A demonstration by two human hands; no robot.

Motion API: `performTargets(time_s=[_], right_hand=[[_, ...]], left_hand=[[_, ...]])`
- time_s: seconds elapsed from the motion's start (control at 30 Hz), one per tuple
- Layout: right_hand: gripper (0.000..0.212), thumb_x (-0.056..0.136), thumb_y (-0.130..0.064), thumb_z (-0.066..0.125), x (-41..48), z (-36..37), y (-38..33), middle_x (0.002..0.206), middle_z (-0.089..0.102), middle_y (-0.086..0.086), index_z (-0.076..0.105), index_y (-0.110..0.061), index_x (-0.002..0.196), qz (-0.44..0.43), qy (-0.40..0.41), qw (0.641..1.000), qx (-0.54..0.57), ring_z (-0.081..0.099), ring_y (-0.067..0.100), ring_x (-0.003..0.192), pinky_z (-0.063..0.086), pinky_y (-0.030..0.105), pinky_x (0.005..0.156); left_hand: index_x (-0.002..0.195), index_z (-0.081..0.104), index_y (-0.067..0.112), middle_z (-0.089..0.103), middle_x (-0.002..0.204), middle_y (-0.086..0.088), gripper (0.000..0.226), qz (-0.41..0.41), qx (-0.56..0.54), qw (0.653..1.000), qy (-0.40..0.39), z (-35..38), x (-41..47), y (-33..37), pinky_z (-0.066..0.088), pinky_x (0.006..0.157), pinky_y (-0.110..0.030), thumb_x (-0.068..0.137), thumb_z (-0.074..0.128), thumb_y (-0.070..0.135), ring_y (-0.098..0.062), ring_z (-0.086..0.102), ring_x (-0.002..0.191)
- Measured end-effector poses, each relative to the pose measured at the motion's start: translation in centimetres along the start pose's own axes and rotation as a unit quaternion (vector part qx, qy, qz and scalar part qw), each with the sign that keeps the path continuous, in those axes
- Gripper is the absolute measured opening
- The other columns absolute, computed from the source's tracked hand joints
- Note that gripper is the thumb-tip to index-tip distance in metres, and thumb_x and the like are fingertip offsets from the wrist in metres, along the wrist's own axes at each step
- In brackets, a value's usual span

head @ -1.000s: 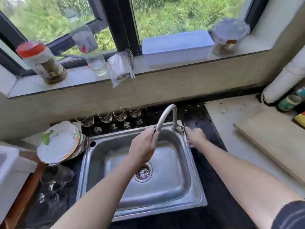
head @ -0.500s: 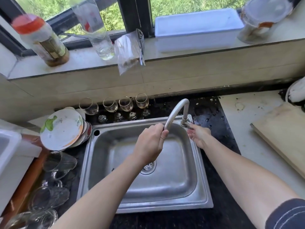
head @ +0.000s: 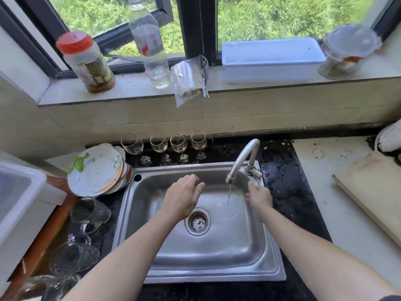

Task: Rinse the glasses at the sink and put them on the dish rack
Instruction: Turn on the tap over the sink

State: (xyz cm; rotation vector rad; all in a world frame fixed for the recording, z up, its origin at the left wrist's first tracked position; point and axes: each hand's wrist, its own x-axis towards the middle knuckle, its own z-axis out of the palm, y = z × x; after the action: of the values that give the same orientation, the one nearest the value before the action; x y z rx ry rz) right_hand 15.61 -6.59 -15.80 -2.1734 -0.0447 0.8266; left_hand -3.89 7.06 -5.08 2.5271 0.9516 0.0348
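Several stemmed glasses [head: 178, 143] stand in a row on the dark counter behind the steel sink [head: 269, 266]. More clear glasses [head: 90, 211] lie on their sides left of the sink. The curved tap [head: 243, 158] drips a thin stream of water into the basin. My left hand [head: 183, 197] hovers over the basin left of the spout, fingers loosely apart, holding nothing. My right hand [head: 258, 195] is below the tap handle at the basin's right wall, empty as well.
Stacked plates [head: 95, 170] lean at the sink's back left corner. A white tub [head: 19, 205] sits at far left. A wooden board [head: 373, 192] lies on the right counter. The windowsill holds a jar [head: 86, 61], a bottle [head: 152, 46], a bag and a white box [head: 271, 59].
My left hand has let go of the tap spout and drawn back left over the basin. My right hand dropped from the tap handle. A thin stream of water now runs.
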Motion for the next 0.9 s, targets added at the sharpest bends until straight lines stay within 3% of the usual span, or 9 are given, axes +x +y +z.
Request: performTargets(time_s=[0.13, 0.27, 0.37, 0.47, 0.53, 0.63, 0.7, 0.9], right_hand=[[0.029, 0.089, -0.034, 0.052, -3.4, 4.3, 0.2, 0.073, 0.068, 0.009, 0.060, -0.014, 0.068, -0.065, -0.043, 0.994, -0.072, 0.066, 0.034, 0.079, 0.044, 0.034, 0.068], [0.025, 0.091, -0.024, 0.045, -3.7, 5.8, -2.0, 0.076, 0.064, 0.010, 0.063, -0.014, 0.078, 0.015, 0.043, 0.997, 0.061, 0.057, 0.028, 0.068, 0.038, 0.029, 0.055], [0.029, 0.097, -0.023, 0.042, -2.3, 4.2, -3.5, 0.078, 0.061, 0.010, 0.064, -0.005, 0.094, 0.090, 0.124, 0.966, 0.207, 0.052, 0.025, 0.063, 0.038, 0.029, 0.051], [0.035, 0.099, -0.040, 0.048, 0.2, 2.0, -4.7, 0.080, 0.065, 0.011, 0.060, -0.008, 0.092, 0.134, 0.129, 0.935, 0.302, 0.058, 0.021, 0.062, 0.044, 0.030, 0.046], [0.033, 0.099, -0.037, 0.052, 1.5, 1.1, -5.1, 0.079, 0.064, 0.011, 0.057, -0.005, 0.101, 0.156, 0.123, 0.914, 0.355, 0.059, 0.019, 0.063, 0.043, 0.029, 0.047], [0.027, 0.096, -0.017, 0.059, 2.8, 0.9, -5.0, 0.078, 0.064, 0.009, 0.061, 0.000, 0.115, 0.184, 0.106, 0.897, 0.388, 0.061, 0.017, 0.063, 0.042, 0.027, 0.048], [0.025, 0.091, -0.010, 0.062, 3.0, 1.0, -4.8, 0.075, 0.065, 0.008, 0.066, 0.001, 0.114, 0.188, 0.095, 0.895, 0.393, 0.061, 0.015, 0.062, 0.041, 0.026, 0.046], [0.022, 0.085, -0.008, 0.069, 2.7, 1.1, -4.6, 0.091, 0.071, 0.011, 0.070, 0.002, 0.105, 0.175, 0.093, 0.894, 0.402, 0.064, 0.015, 0.074, 0.041, 0.024, 0.045]], left_hand=[[0.104, 0.054, 0.016, 0.059, 0.103, 0.000, 0.028, -0.047, 0.014, 0.999, -0.021, -0.8, -0.2, -3.7, 0.046, 0.081, -0.039, 0.099, 0.039, 0.039, -0.023, 0.056, 0.098], [0.102, 0.055, 0.016, 0.059, 0.101, 0.000, 0.027, -0.045, 0.008, 0.998, -0.035, -1.5, 0.4, -6.1, 0.046, 0.079, -0.040, 0.098, 0.040, 0.038, -0.024, 0.057, 0.096], [0.100, 0.055, 0.016, 0.059, 0.100, 0.000, 0.027, -0.019, -0.003, 0.999, -0.040, -1.6, 1.2, -6.5, 0.046, 0.078, -0.038, 0.098, 0.041, 0.039, -0.023, 0.056, 0.095], [0.099, 0.055, 0.016, 0.058, 0.100, 0.001, 0.027, 0.010, -0.012, 0.999, -0.046, -1.2, 2.1, -5.8, 0.045, 0.078, -0.036, 0.098, 0.040, 0.039, -0.021, 0.056, 0.095], [0.101, 0.055, 0.016, 0.058, 0.101, 0.001, 0.028, 0.030, -0.006, 0.998, -0.059, -0.6, 2.4, -5.0, 0.044, 0.078, -0.036, 0.099, 0.040, 0.039, -0.022, 0.055, 0.096], [0.103, 0.056, 0.015, 0.057, 0.101, -0.001, 0.028, 0.054, 0.001, 0.996, -0.075, 0.4, 2.6, -4.0, 0.044, 0.078, -0.036, 0.099, 0.040, 0.038, -0.023, 0.055, 0.096], [0.104, 0.056, 0.014, 0.057, 0.101, -0.002, 0.028, 0.065, 0.001, 0.995, -0.081, 0.9, 2.7, -3.4, 0.044, 0.079, -0.036, 0.099, 0.041, 0.037, -0.023, 0.055, 0.096], [0.103, 0.056, 0.014, 0.057, 0.100, -0.002, 0.028, 0.065, 0.006, 0.994, -0.086, 1.5, 3.1, -2.6, 0.044, 0.079, -0.036, 0.099, 0.041, 0.038, -0.024, 0.055, 0.096]])
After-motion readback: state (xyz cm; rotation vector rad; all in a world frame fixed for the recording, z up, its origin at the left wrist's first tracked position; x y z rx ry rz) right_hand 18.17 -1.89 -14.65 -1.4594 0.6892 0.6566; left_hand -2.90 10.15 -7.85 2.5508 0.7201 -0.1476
